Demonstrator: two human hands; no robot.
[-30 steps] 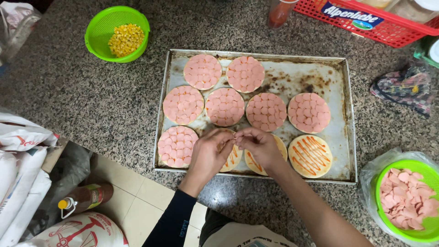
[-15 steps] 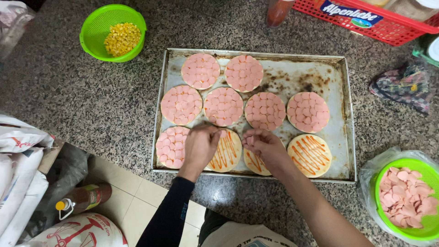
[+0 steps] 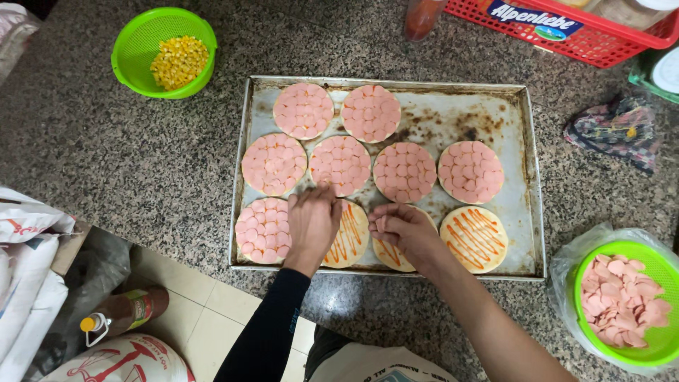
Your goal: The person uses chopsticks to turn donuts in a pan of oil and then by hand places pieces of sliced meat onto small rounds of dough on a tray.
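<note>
A worn metal baking tray (image 3: 520, 184) lies on the granite counter with small round bases on it. Several bases (image 3: 341, 164) are fully covered with pink sausage slices. Three in the near row carry orange sauce stripes. My left hand (image 3: 311, 223) rests palm down on the left sauced base (image 3: 352, 237), fingertips at its far edge. My right hand (image 3: 399, 230) hovers over the middle sauced base (image 3: 390, 256), fingers curled around a few sausage slices. The right sauced base (image 3: 474, 239) lies bare.
A green colander of corn (image 3: 177, 60) sits far left. A green bowl of sausage slices (image 3: 626, 301) in a plastic bag sits near right. A red basket (image 3: 587, 32), a bottle (image 3: 423, 18) and a crumpled cloth (image 3: 615, 131) are behind. Sacks (image 3: 28, 283) and a bottle (image 3: 124, 311) lie on the floor.
My hands, joined over the near row a second ago, have separated. The left hand has moved onto the left sauced base; the right stays over the middle one.
</note>
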